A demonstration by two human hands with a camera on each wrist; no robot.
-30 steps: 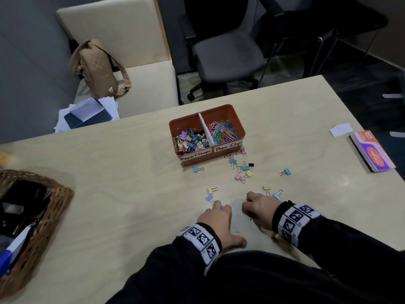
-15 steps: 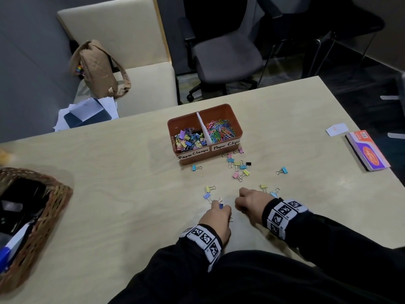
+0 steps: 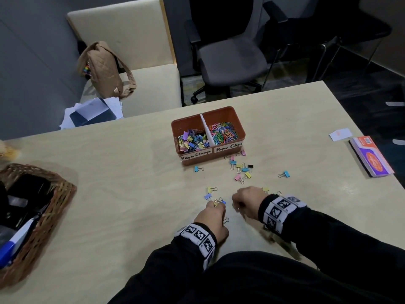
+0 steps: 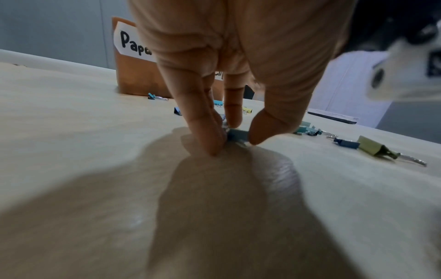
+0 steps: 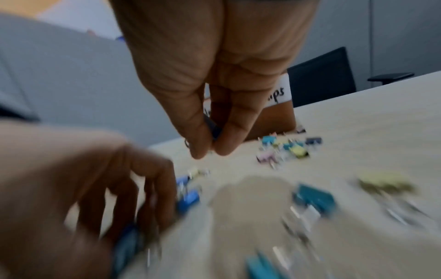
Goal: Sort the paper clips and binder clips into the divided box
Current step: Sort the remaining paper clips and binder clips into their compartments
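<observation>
The orange divided box (image 3: 219, 160) stands mid-table, with binder clips in its left half and paper clips (image 3: 223, 133) in its right half. Several loose binder clips (image 3: 242, 171) lie scattered in front of it. My left hand (image 3: 217, 205) (image 4: 235, 139) pinches a blue binder clip (image 4: 237, 135) against the table between thumb and fingers. Close to its right, my right hand (image 3: 235, 202) (image 5: 210, 149) is raised a little and pinches a dark blue binder clip (image 5: 213, 130) at its fingertips. More clips, blurred, lie beside and under the left hand in the right wrist view.
A wicker basket (image 3: 54, 207) with dark items sits at the table's left edge. An orange-and-purple booklet (image 3: 370, 156) and a small white card (image 3: 340, 134) lie at the right. Beyond the far edge stand a cream chair with a tan bag (image 3: 105, 69) and office chairs.
Both hands have edged forward and slightly left toward the loose clips. The left hand's fingers have drawn together from a flatter spread onto a blue clip.
</observation>
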